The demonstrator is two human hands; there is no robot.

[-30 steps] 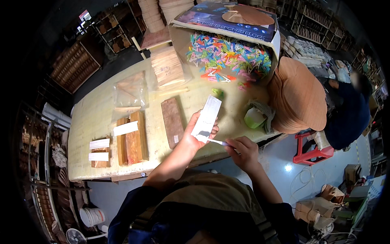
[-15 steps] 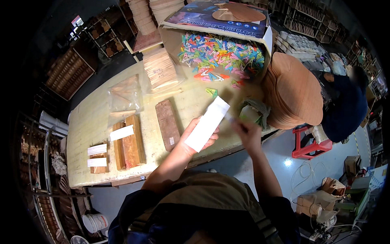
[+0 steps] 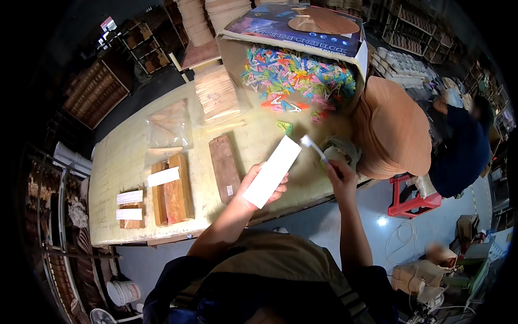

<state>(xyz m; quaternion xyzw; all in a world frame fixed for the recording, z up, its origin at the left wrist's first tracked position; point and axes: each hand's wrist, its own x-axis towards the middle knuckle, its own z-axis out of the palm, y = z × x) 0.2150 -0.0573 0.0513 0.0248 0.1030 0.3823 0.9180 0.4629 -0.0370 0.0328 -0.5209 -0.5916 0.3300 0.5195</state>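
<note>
Since the earlier frame the white strip (image 3: 271, 171) has been raised slightly and tilted toward the upper right, and the right hand (image 3: 339, 174) has been lifted from the table edge with a thin white-tipped stick (image 3: 314, 148) now angled up and left, its tip beside the strip's top end.

The strip is gripped at its lower end by the left hand (image 3: 263, 188), thumb under, fingers curled against its right edge. It is held above the table's (image 3: 124, 167) near edge, just right of a dark wooden block (image 3: 224, 168). The right hand is closed around the stick's lower end.

Further left on the table, lighter wooden blocks (image 3: 171, 189) are laid side by side, one with a white label across it; two smaller labelled pieces (image 3: 129, 205) sit near the left end. A clear bag (image 3: 168, 125) and a stack of thin wooden slats (image 3: 217, 96) are placed behind. An open cardboard box (image 3: 299, 29) filled with coloured clips (image 3: 297, 75) is at the far right. A stack of round wooden discs (image 3: 396, 129) stands at the right edge. Another person in dark clothing (image 3: 458, 151) is seen beyond it.
</note>
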